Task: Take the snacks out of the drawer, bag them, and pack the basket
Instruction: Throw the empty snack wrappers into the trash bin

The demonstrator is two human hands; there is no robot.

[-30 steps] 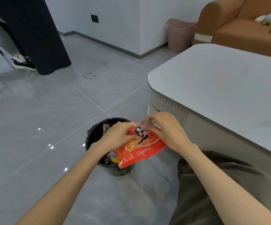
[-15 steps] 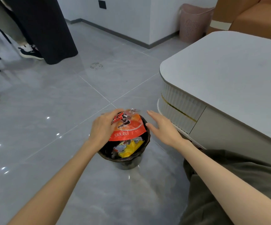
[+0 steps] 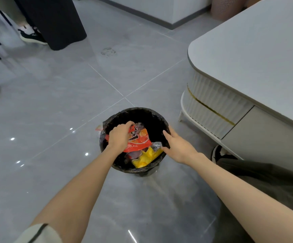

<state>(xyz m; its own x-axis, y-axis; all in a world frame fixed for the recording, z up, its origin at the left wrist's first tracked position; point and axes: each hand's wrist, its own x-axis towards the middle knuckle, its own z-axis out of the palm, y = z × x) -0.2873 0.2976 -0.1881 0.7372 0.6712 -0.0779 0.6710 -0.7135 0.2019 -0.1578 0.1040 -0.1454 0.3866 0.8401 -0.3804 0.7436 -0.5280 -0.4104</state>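
1. The left hand [image 3: 120, 137] reaches down from the lower left. Its fingers are curled over the top edge of a red snack packet [image 3: 139, 142], gripping it. It holds the packet in the mouth of the basket.

2. The red snack packet is glossy film with black and white print and a clear patch. It sits tilted, with one corner poking out over the basket's left rim. It looks light, soft and crinkly. It is likely slippery on its flat faces, and its contents may crush. The sealed top edge, where the fingers are now, seems the surest place to pinch it.

3. The basket [image 3: 142, 109] is small and round, lined with black plastic. It stands on a shiny grey tiled floor [image 3: 54, 120]. It looks light enough to shift if pushed from one side.

4. A yellow packet [image 3: 147, 157] lies inside the basket, under the red one and against the near wall. A clear wrapper corner shows just beside it. What lies deeper is hidden.

5. The right hand [image 3: 179, 146] is open, fingers straight, holding nothing. It lies against the basket's right rim, seemingly steadying it.

6. A pale table [image 3: 247, 50] with a ribbed side stands to the right, well apart from the basket. A flat grey panel [image 3: 264, 137] beneath its top may be the drawer front; it sits flush.
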